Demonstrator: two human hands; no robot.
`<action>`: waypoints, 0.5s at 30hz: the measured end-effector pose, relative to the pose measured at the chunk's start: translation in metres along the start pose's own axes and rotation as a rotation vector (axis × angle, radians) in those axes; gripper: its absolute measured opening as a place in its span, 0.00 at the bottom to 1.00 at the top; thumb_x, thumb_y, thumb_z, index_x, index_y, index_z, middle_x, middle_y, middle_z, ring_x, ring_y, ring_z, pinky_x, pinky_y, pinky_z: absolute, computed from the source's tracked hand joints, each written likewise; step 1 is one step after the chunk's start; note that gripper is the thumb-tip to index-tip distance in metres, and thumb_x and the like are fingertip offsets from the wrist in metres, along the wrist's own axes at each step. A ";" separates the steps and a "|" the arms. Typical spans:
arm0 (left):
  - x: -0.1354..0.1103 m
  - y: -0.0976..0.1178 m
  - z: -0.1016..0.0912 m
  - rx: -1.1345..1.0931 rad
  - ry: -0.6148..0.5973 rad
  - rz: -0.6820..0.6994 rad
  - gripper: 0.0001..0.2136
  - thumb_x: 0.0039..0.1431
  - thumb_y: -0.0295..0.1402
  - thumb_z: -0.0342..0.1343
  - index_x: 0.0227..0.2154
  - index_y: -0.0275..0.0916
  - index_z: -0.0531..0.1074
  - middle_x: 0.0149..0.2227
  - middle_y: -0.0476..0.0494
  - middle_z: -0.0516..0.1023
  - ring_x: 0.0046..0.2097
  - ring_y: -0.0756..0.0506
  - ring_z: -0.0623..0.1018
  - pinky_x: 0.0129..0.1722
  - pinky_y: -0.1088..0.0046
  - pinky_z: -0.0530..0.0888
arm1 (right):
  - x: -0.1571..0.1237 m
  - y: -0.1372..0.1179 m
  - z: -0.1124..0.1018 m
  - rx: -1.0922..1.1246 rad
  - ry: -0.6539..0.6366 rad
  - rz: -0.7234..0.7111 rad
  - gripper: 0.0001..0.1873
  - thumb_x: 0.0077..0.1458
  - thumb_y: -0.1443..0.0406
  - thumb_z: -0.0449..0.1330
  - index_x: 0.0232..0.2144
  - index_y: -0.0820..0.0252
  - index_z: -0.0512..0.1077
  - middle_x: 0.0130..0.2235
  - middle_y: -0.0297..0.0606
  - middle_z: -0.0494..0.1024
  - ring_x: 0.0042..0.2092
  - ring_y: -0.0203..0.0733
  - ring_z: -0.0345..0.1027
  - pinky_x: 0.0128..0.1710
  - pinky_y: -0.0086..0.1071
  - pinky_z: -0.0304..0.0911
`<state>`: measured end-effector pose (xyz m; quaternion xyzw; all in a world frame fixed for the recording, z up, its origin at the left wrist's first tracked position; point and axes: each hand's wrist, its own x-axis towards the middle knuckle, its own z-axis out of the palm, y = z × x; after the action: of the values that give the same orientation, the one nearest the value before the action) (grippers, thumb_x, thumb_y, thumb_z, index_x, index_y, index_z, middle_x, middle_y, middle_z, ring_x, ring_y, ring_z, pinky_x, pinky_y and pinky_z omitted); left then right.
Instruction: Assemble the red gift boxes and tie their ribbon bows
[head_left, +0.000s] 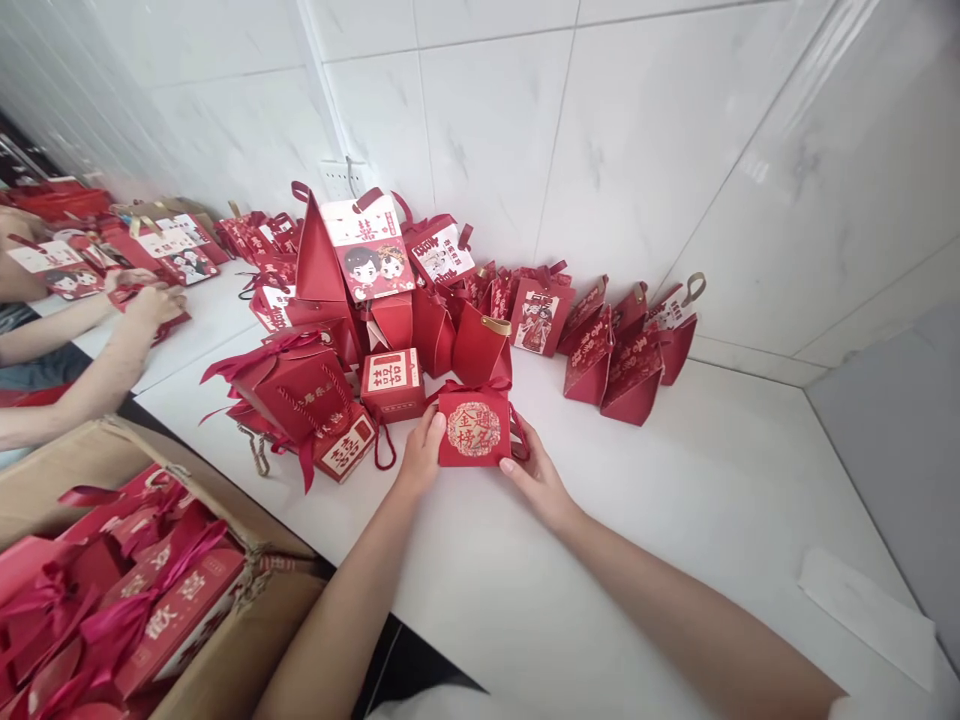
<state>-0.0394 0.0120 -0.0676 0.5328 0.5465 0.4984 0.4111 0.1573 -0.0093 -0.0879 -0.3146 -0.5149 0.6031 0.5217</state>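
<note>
Between my two hands is a small red gift box [474,430] with gold lettering on its front and a dark red ribbon at its top. The fingers of my left hand [424,448] close on its left side, thumb at the front edge. My right hand [537,474] grips the lower right corner, its thumb on the front and its other fingers partly hidden behind. Just left of the held box lies a red and cream box [393,384] with a cord loop. Beyond it stands a pile of red gift boxes [435,325].
An open cardboard carton [225,640] full of red ribboned boxes is at the lower left. Triangular red boxes [634,370] stand by the tiled wall [495,140]. A co-worker's hands [154,300] handle a red item at the left. White paper [870,615] lies at right.
</note>
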 end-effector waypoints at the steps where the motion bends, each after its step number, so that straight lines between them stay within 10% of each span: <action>1: 0.000 0.001 0.000 0.028 0.002 0.002 0.28 0.62 0.56 0.42 0.51 0.39 0.72 0.45 0.39 0.80 0.48 0.38 0.78 0.49 0.62 0.71 | 0.000 0.000 0.000 0.006 -0.006 -0.008 0.42 0.53 0.51 0.64 0.65 0.48 0.51 0.68 0.44 0.53 0.61 0.52 0.61 0.60 0.52 0.60; 7: -0.007 0.008 0.005 0.285 0.117 0.006 0.30 0.63 0.55 0.40 0.40 0.35 0.78 0.38 0.36 0.82 0.45 0.36 0.79 0.47 0.59 0.72 | 0.000 0.003 0.001 -0.181 0.176 -0.146 0.45 0.50 0.53 0.67 0.64 0.53 0.52 0.65 0.49 0.57 0.62 0.54 0.60 0.57 0.49 0.64; 15: -0.024 0.023 0.017 0.141 -0.033 0.093 0.31 0.57 0.48 0.56 0.60 0.41 0.61 0.48 0.40 0.79 0.43 0.41 0.79 0.40 0.68 0.75 | -0.009 -0.009 0.006 -0.592 0.200 -0.465 0.50 0.49 0.55 0.69 0.67 0.49 0.48 0.67 0.45 0.54 0.67 0.54 0.48 0.66 0.52 0.50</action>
<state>-0.0166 -0.0117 -0.0496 0.5934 0.5478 0.4684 0.3582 0.1566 -0.0200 -0.0787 -0.3835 -0.6708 0.2605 0.5788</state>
